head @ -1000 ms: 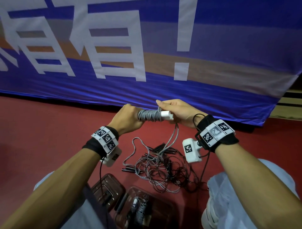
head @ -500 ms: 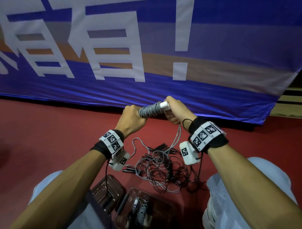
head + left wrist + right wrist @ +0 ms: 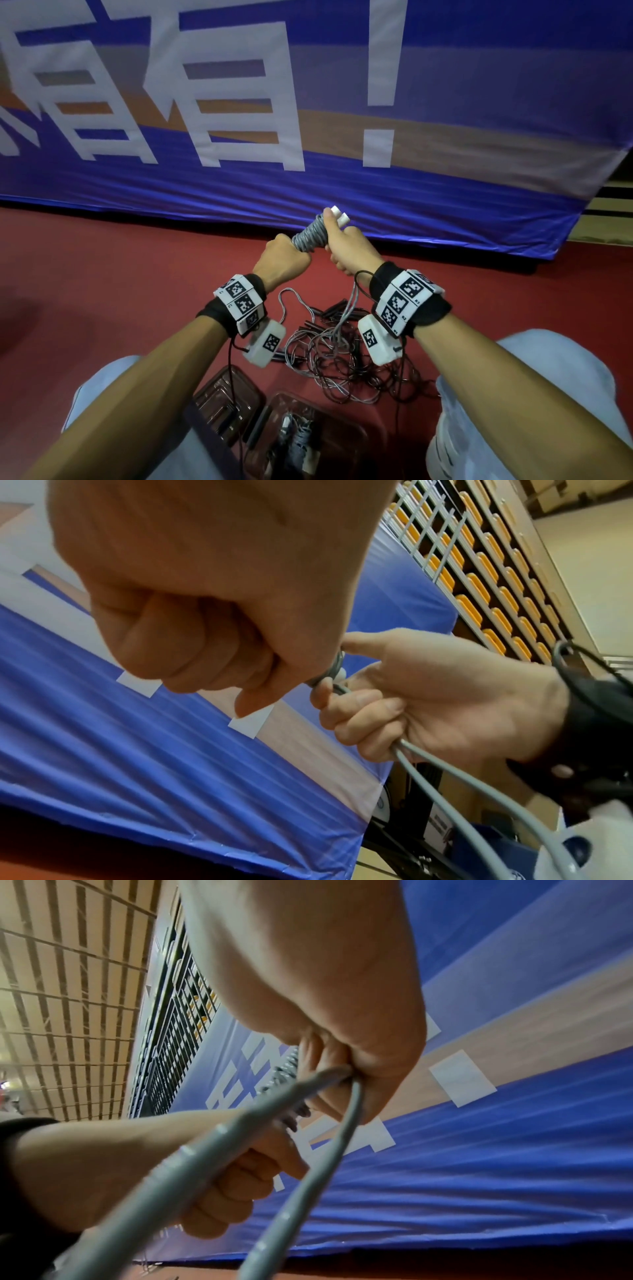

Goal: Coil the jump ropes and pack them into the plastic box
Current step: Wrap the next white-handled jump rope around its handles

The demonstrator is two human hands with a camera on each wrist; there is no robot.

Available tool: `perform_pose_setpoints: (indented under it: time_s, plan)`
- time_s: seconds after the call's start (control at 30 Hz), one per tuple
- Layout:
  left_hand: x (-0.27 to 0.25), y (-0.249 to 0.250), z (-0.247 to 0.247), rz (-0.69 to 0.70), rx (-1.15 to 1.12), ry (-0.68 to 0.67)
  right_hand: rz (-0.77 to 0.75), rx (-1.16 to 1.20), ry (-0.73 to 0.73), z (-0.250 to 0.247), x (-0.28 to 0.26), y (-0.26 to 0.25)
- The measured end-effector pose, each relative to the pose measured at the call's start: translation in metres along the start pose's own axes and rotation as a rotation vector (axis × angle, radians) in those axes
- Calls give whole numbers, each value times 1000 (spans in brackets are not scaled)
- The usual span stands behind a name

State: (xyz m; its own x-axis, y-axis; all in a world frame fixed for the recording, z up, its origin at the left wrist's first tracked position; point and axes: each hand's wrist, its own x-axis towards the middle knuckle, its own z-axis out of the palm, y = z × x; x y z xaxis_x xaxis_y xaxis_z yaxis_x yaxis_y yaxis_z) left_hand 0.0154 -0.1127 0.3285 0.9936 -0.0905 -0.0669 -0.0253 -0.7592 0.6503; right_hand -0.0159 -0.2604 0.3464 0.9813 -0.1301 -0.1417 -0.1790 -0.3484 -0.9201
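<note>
Step in hand: I judge this is mid-coil on one grey jump rope (image 3: 310,236), its cord wrapped in tight turns round the paired white handles (image 3: 337,215)
Left hand (image 3: 281,257): my fingers are curled into a fist round the lower end of the wrapped bundle, holding it tilted up and away from me
Right hand (image 3: 349,250): fingers closed on the two loose grey strands (image 3: 441,785) that run down out of the fist, thumb laid along the bundle near the handle tips
Loose tail: the two strands drop from the right hand to the tangle of grey and black ropes (image 3: 342,356) on the red floor (image 3: 102,281), between my knees
Plastic box (image 3: 346,442): on the floor at the near edge of view, just this side of the tangle, already holding at least one wrapped grey rope (image 3: 301,442) (its lid (image 3: 227,401), I think, lies just to its left)
Next move calls for: carrying the right hand round the bundle again with the strands kept taut, so each new turn lies beside the last; the left must not slacken, or the turns will likely spring loose
Left to do: much, judging by the tangle
</note>
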Motion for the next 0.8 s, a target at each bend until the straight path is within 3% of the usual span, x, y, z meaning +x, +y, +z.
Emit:
perform_pose_setpoints:
  time_s: [0.13,0.27,0.33,0.43,0.6,0.8]
  plan:
    - [0,-3,4,-59,111,-2,24,-82,29,16,4,8]
    - [0,-8,6,-59,333,56,63,-184,-100,23,-4,10]
    - [0,-12,9,-52,402,5,40,-279,-151,29,-12,11]
    - [-3,-14,17,-9,494,-76,-31,-399,-99,30,-14,12]
    - [-8,-7,21,164,666,-138,-171,-512,-57,-1,-7,10]
    - [-10,-3,5,435,885,-192,-347,-608,-193,-29,-6,8]
